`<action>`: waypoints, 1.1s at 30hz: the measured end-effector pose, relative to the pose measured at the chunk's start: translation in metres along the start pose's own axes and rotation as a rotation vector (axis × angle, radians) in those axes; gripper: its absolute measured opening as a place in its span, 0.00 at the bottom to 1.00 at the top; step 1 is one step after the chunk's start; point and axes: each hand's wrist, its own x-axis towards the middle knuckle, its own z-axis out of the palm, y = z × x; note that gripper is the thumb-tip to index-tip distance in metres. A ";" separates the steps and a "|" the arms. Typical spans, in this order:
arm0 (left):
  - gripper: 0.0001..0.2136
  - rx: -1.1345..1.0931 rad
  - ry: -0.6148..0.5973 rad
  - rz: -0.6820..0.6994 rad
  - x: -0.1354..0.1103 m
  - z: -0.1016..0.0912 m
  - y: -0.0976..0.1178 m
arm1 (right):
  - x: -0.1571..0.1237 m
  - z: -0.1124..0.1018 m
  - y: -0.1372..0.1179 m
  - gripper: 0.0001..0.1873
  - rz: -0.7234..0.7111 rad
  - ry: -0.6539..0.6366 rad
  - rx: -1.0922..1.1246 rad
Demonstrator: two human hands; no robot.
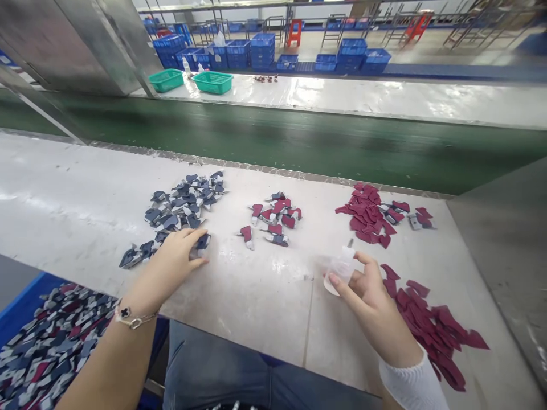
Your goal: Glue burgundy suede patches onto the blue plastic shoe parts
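Note:
My left hand (pixel 171 267) is at the near edge of a heap of navy-and-grey fabric pieces (pixel 186 202), with its thumb and fingers around one such piece (pixel 202 242). My right hand (pixel 370 290) holds a small translucent plastic squeeze bottle (pixel 341 270) with a thin metal tip. Beyond that hand lies a heap of maroon fabric pieces (pixel 365 213). A smaller group of joined maroon-and-navy pieces (pixel 273 219) sits between the heaps. More loose maroon pieces (pixel 429 324) spread out to the right of my right wrist.
A blue-edged bin of mixed pieces (pixel 47 347) sits at the lower left, below the white work table (pixel 265 307). Past the table runs a green conveyor belt (pixel 273 142). Teal baskets (pixel 212 82) and stacked blue crates (pixel 260 48) stand farther back.

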 end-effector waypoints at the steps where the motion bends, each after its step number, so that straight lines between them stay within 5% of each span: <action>1: 0.22 -0.010 -0.017 0.046 -0.001 0.001 0.003 | -0.005 -0.001 -0.002 0.24 0.017 -0.004 0.031; 6: 0.17 -0.135 -0.124 0.289 -0.001 0.016 0.026 | -0.020 -0.009 0.000 0.21 0.010 -0.038 0.155; 15: 0.10 -0.349 -0.131 0.234 -0.012 0.035 0.051 | -0.025 -0.023 0.004 0.25 -0.015 -0.118 0.394; 22: 0.12 -1.247 -0.294 0.174 0.013 0.021 0.112 | -0.008 -0.027 -0.048 0.25 -0.104 -0.231 0.556; 25: 0.11 -1.454 -0.388 0.157 0.029 0.025 0.129 | 0.008 -0.031 -0.062 0.25 -0.172 -0.233 0.526; 29: 0.21 -1.489 -0.462 0.300 0.030 0.038 0.131 | 0.018 -0.027 -0.051 0.22 -0.202 -0.206 0.429; 33: 0.22 -1.302 -0.344 0.400 0.020 0.045 0.125 | 0.007 -0.018 -0.041 0.18 -0.243 -0.182 0.276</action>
